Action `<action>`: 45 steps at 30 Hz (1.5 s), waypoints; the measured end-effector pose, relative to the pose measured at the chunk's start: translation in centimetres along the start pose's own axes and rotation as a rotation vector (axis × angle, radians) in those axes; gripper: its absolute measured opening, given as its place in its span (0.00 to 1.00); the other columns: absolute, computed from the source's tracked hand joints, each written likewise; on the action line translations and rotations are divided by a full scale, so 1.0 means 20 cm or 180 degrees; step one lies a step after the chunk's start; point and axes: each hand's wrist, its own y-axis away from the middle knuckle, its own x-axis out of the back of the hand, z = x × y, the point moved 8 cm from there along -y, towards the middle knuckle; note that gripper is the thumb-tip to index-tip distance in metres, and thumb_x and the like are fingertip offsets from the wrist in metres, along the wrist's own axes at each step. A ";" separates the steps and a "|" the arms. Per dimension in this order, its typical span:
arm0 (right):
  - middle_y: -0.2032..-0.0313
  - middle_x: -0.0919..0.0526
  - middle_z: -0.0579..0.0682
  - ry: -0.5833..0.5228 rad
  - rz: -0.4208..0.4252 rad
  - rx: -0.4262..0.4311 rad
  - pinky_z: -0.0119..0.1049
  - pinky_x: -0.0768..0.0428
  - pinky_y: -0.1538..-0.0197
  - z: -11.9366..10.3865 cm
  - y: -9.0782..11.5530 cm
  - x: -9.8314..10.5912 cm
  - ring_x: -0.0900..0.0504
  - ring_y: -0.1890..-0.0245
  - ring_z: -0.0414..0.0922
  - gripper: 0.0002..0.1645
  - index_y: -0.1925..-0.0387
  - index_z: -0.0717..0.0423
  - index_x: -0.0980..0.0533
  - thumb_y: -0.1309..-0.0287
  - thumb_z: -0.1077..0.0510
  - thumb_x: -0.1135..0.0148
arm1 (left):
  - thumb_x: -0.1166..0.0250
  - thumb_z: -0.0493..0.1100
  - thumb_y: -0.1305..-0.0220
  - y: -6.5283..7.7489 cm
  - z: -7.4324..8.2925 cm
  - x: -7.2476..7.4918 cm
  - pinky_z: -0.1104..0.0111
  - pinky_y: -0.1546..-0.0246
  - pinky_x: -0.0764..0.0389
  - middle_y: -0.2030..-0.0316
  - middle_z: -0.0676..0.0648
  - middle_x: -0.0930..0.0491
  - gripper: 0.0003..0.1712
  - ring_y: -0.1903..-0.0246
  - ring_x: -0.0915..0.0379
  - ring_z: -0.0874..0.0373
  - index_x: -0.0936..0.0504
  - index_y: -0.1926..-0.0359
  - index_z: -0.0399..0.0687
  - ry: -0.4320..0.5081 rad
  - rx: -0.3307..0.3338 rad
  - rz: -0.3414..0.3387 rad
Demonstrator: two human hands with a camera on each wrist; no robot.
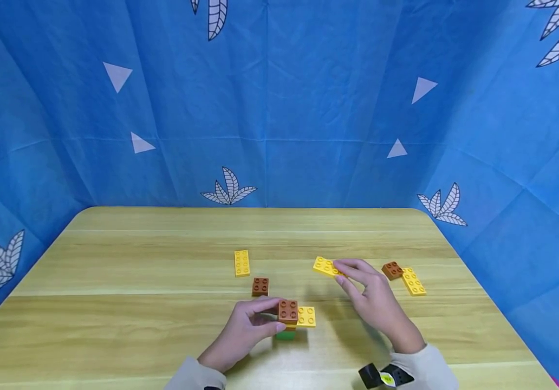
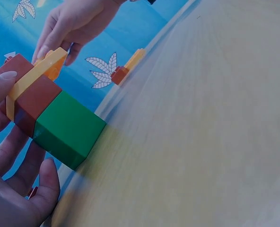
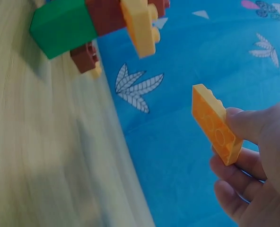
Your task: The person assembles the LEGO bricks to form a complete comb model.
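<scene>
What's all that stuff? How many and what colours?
Table: 1, pale wood, below the bricks
Patterned cloth: count unclear, blue, around the table
Green brick: 1, green, bottom of the stack
Stacked brown bricks: 2, brown, above the green brick
Stacked yellow brick: 1, yellow, between those
Raised yellow brick: 1, yellow, above the table
Loose yellow bricks: 2, yellow, on the table
Loose brown bricks: 2, brown, near those
Sleeves: 2, pale, both wrists
Wrist gadgets: 2, black, by sleeves
Left hand: 1, gripping the stack
Right hand: 1, holding the raised yellow brick

No words can be read. The yellow label (image 1: pixel 387 379) at five o'clock, on the black wrist strap (image 1: pixel 400 374), is too blurry.
</scene>
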 end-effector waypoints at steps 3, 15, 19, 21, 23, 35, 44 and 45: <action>0.50 0.19 0.50 -0.0067 0.0037 0.0148 0.45 0.21 0.50 -0.05 0.00 0.00 0.21 0.50 0.48 0.18 0.49 0.60 0.21 0.42 0.63 0.38 | 0.32 0.39 0.44 0.00 0.00 0.00 0.70 0.54 0.21 0.49 0.40 0.23 0.25 0.51 0.26 0.52 0.23 0.44 0.42 -0.0003 -0.0001 0.0014; 0.50 0.20 0.51 -0.0276 -0.0065 0.0360 0.42 0.20 0.50 -0.17 0.00 -0.02 0.21 0.50 0.47 0.18 0.49 0.60 0.22 0.43 0.64 0.37 | 0.31 0.38 0.45 0.00 -0.01 0.00 0.70 0.55 0.20 0.50 0.40 0.23 0.26 0.53 0.24 0.52 0.23 0.44 0.42 -0.0028 -0.0038 0.0033; 0.49 0.20 0.50 -0.0343 -0.0183 0.0411 0.40 0.20 0.50 -0.20 0.01 -0.04 0.20 0.50 0.47 0.18 0.49 0.60 0.22 0.42 0.63 0.38 | 0.32 0.39 0.44 0.00 -0.02 0.00 0.70 0.55 0.20 0.50 0.40 0.23 0.26 0.52 0.24 0.54 0.23 0.44 0.41 -0.0034 -0.0051 0.0012; 0.50 0.20 0.50 -0.0349 -0.0241 0.0428 0.40 0.20 0.49 -0.21 0.01 -0.05 0.20 0.51 0.47 0.18 0.48 0.59 0.22 0.41 0.63 0.39 | 0.32 0.39 0.44 0.00 -0.02 0.00 0.70 0.55 0.20 0.49 0.39 0.23 0.26 0.52 0.24 0.55 0.23 0.43 0.41 -0.0031 -0.0060 0.0003; 0.50 0.20 0.50 -0.0370 -0.0318 0.0451 0.41 0.20 0.49 -0.23 0.01 -0.07 0.20 0.51 0.47 0.18 0.48 0.58 0.22 0.41 0.62 0.39 | 0.32 0.39 0.44 0.00 -0.02 0.00 0.69 0.54 0.20 0.49 0.39 0.23 0.26 0.52 0.24 0.55 0.23 0.43 0.40 -0.0029 -0.0070 -0.0002; 0.50 0.20 0.48 -0.0605 -0.0588 0.0705 0.39 0.20 0.49 -0.31 0.03 -0.11 0.20 0.51 0.45 0.16 0.51 0.58 0.20 0.41 0.63 0.39 | 0.32 0.38 0.45 0.00 -0.02 0.00 0.68 0.52 0.21 0.48 0.39 0.24 0.29 0.51 0.24 0.53 0.27 0.41 0.38 -0.0021 -0.0097 -0.0018; 0.50 0.20 0.46 -0.0641 -0.0780 0.0735 0.39 0.20 0.50 -0.32 0.04 -0.12 0.21 0.51 0.42 0.16 0.49 0.54 0.21 0.38 0.59 0.41 | 0.33 0.40 0.43 0.00 -0.01 0.00 0.69 0.51 0.21 0.47 0.38 0.25 0.28 0.51 0.25 0.55 0.26 0.41 0.38 0.0024 -0.0091 -0.0080; 0.50 0.20 0.46 -0.0639 -0.0787 0.0740 0.39 0.20 0.50 -0.32 0.04 -0.12 0.21 0.52 0.43 0.16 0.49 0.54 0.21 0.38 0.59 0.41 | 0.33 0.40 0.43 0.00 -0.01 0.00 0.69 0.51 0.21 0.47 0.38 0.25 0.28 0.51 0.25 0.55 0.26 0.41 0.38 0.0024 -0.0093 -0.0082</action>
